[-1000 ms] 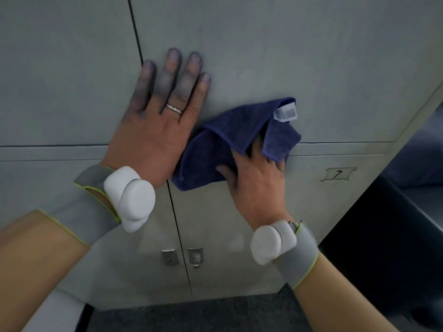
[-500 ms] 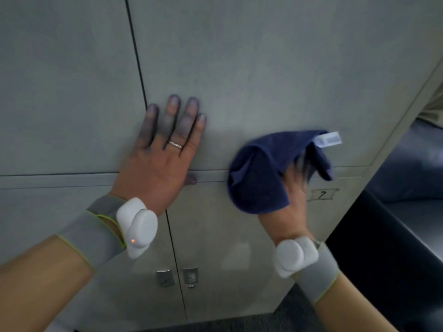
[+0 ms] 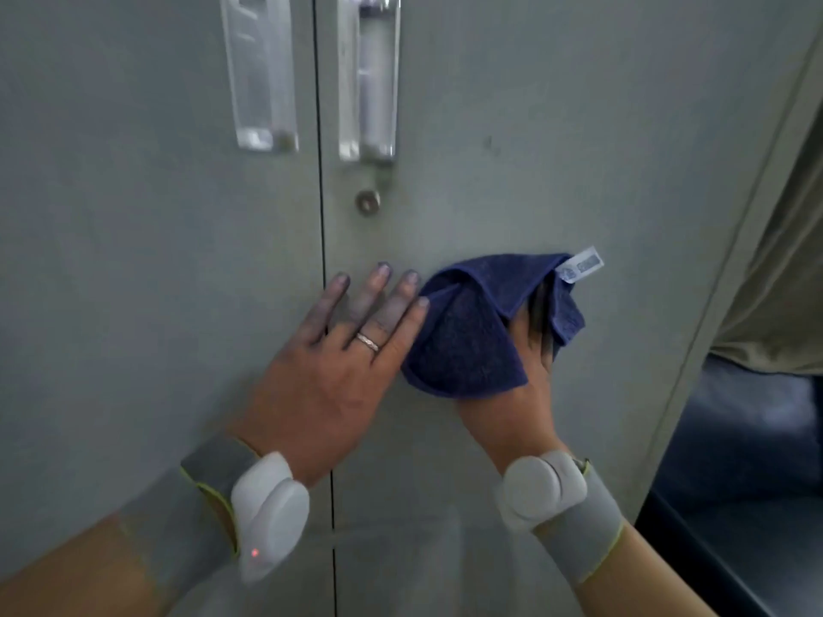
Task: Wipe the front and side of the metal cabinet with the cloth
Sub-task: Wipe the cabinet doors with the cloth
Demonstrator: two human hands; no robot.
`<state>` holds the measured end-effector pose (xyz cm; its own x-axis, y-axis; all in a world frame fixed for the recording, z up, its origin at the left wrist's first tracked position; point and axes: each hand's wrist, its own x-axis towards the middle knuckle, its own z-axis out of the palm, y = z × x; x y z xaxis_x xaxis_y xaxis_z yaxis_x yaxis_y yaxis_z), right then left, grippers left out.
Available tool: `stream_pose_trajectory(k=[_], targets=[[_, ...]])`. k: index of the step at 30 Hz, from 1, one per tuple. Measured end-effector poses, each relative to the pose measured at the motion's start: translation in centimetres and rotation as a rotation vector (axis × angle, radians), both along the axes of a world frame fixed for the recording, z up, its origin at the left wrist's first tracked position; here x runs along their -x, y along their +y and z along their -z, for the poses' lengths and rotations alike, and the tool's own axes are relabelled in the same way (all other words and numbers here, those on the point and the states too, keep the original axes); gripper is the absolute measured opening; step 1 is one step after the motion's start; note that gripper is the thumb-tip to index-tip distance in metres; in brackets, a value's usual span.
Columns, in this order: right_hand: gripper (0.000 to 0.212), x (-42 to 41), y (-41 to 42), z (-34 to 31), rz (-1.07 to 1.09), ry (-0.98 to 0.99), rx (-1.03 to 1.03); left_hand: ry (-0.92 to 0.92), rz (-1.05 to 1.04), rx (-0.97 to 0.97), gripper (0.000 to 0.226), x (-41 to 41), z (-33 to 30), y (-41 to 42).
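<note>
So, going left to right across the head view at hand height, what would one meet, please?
Left cabinet door → left hand → blue cloth → right hand → white cloth tag → cabinet's right edge.

Soft, even indoor light falls flat across the grey cabinet front (image 3: 512, 126), leaving only faint shadows under the left hand (image 3: 338, 371) and the cloth (image 3: 472, 331). Pale glare streaks the two clear handles (image 3: 262, 82) near the top edge, which are smeared by motion blur. The lower left corner is blurred too, around the forearm. Wide-angle distortion bends the cabinet's right edge. The lower right corner drops into deep shade.
</note>
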<state>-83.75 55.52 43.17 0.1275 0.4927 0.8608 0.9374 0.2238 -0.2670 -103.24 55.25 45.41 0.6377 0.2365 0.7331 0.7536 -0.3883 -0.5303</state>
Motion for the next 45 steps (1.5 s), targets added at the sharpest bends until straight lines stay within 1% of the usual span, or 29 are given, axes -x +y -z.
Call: stream_pose_trajectory(k=[1, 2, 5, 6, 8, 9, 10, 11, 15, 18, 20, 22, 24, 27, 28, 30, 31, 32, 33, 34, 35, 36, 37, 38, 39, 40, 41, 43, 45], targets=[[0.081, -0.1, 0.1, -2.3, -0.032, 0.034, -0.008, -0.012, 0.015, -0.03, 0.062, -0.3, -2.4, 0.1], [0.081, -0.1, 0.2, -4.7, -0.054, 0.043, -0.007, -0.001, 0.045, -0.06, 0.062, -0.6, -4.9, 0.2], [0.068, -0.2, 0.0, -12.0, -0.012, 0.013, -0.076, -0.007, 0.107, -0.095, 0.065, -0.7, -12.9, 0.5], [0.07, -0.3, 0.1, -14.0, 0.003, -0.003, -0.069, -0.009, 0.111, -0.111, 0.064, -0.9, -15.2, 0.8], [0.082, -0.9, 0.7, -18.0, 0.043, -0.041, -0.071, -0.004, 0.12, -0.164, 0.059, -1.5, -19.4, 1.5], [0.083, -1.4, 1.1, -19.8, 0.066, -0.071, -0.072, -0.007, 0.134, -0.178, 0.056, -2.0, -21.3, 1.6], [0.081, -1.7, 1.3, -21.0, 0.087, -0.102, -0.082, -0.023, 0.148, -0.143, 0.056, -2.5, -22.4, 1.4], [0.079, -2.1, 1.4, -23.5, 0.106, -0.124, -0.109, -0.026, 0.157, -0.135, 0.058, -3.3, -24.8, 1.3], [0.069, -2.8, 2.0, -29.9, 0.142, -0.192, -0.183, 0.009, 0.095, -0.171, 0.065, -6.1, -30.4, 2.1], [0.078, -3.8, 1.9, -34.6, 0.114, -0.244, -0.176, -0.066, 0.026, -0.175, 0.063, -7.2, -34.7, 2.5], [0.08, -4.5, 1.7, -36.8, 0.069, -0.288, -0.172, -0.087, -0.01, -0.217, 0.051, -7.4, -36.7, 2.5], [0.076, -6.2, 0.9, -38.1, -0.017, -0.308, -0.188, -0.12, -0.057, -0.266, 0.035, -7.9, -38.2, 2.4], [0.074, -8.2, 0.5, -38.2, -0.042, -0.336, -0.205, -0.249, -0.086, -0.21, 0.027, -7.7, -39.0, 2.1], [0.076, -10.1, 0.7, -38.2, -0.001, -0.33, -0.266, -0.594, -0.121, -0.018, 0.027, -7.8, -39.7, 1.9], [0.077, -10.3, 0.9, -38.4, 0.008, -0.311, -0.276, -0.666, -0.114, 0.005, 0.024, -8.0, -40.0, 1.8], [0.078, -10.4, 1.4, -38.8, 0.005, -0.289, -0.274, -0.798, -0.024, -0.005, 0.021, -9.0, -40.6, 0.4], [0.079, -10.2, 1.5, -38.9, 0.003, -0.29, -0.276, -0.847, 0.058, -0.072, 0.022, -9.5, -40.6, -0.5], [0.079, -10.2, 1.6, -39.0, -0.003, -0.294, -0.282, -0.82, 0.153, -0.174, 0.021, -10.4, -40.4, -1.6], [0.079, -10.2, 1.7, -39.0, -0.009, -0.3, -0.283, -0.705, 0.228, -0.268, 0.021, -11.5, -39.7, -2.4], [0.078, -10.5, 1.7, -39.0, -0.023, -0.302, -0.279, -0.522, 0.252, -0.321, 0.021, -13.0, -38.8, -2.9], [0.078, -10.7, 1.8, -38.9, -0.041, -0.303, -0.272, -0.339, 0.245, -0.322, 0.022, -14.2, -37.9, -2.7], [0.078, -10.8, 1.8, -39.0, -0.066, -0.306, -0.271, -0.239, 0.208, -0.256, 0.028, -14.8, -37.3, -1.9], [0.079, -10.9, 1.9, -39.0, -0.09, -0.311, -0.27, -0.233, 0.158, -0.133, 0.039, -15.1, -37.0, -0.8], [0.08, -11.0, 2.0, -39.0, -0.104, -0.321, -0.266, -0.275, 0.127, -0.014, 0.05, -14.9, -36.9, 0.3], [0.081, -11.4, 1.9, -39.1, -0.115, -0.334, -0.263, -0.306, 0.114, 0.049, 0.058, -14.4, -36.8, 1.5], [0.084, -11.8, 1.9, -39.1, -0.134, -0.352, -0.256, -0.278, 0.091, 0.053, 0.062, -13.9, -36.8, 2.3], [0.087, -12.3, 1.7, -39.3, -0.164, -0.376, -0.239, -0.196, 0.045, 0.0, 0.068, -13.4, -36.7, 2.9], [0.097, -13.6, 1.2, -39.8, -0.24, -0.433, -0.18, -0.01, -0.051, -0.094, 0.089, -13.1, -37.7, 3.4], [0.108, -14.6, 0.7, -40.4, -0.298, -0.475, -0.112, 0.157, -0.082, -0.197, 0.099, -13.2, -39.4, 2.6]])
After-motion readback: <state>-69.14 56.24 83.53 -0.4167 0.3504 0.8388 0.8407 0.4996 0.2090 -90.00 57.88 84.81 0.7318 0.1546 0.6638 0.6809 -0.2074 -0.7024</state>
